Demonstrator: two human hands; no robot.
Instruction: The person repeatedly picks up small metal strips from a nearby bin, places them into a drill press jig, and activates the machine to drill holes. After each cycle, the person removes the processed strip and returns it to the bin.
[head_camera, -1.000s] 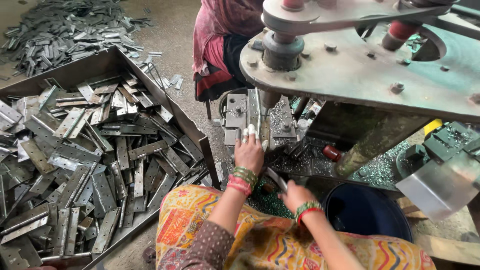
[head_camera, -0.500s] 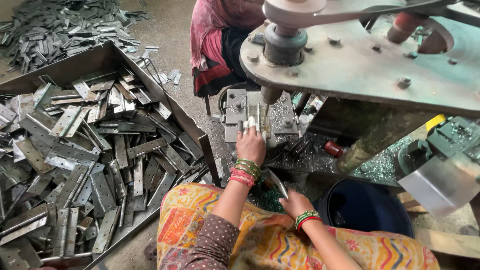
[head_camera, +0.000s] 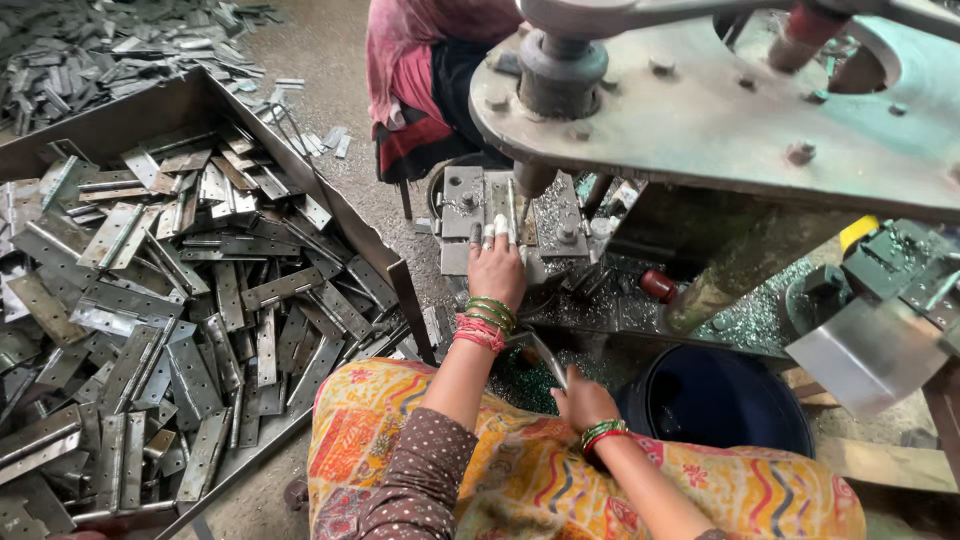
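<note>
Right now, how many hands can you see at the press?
2. The left hand is up at the die block under the press, fingertips on a metal piece. The right hand is lower, beside the dark blue bucket, holding a flat metal piece. The other person's hands are hidden.

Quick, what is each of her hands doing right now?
Left hand: fingers extended on a metal piece at the press die; grip cannot be told.
Right hand: closed on a flat metal piece.

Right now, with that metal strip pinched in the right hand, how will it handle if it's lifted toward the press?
The metal strip looks flat, thin and straight, so probably stiff, not floppy. It seems light, since the right hand holds it by one end alone. Its bare grey surface and thin edges may be slippery or sharp, like the hinge plates piled in the tray.
</note>
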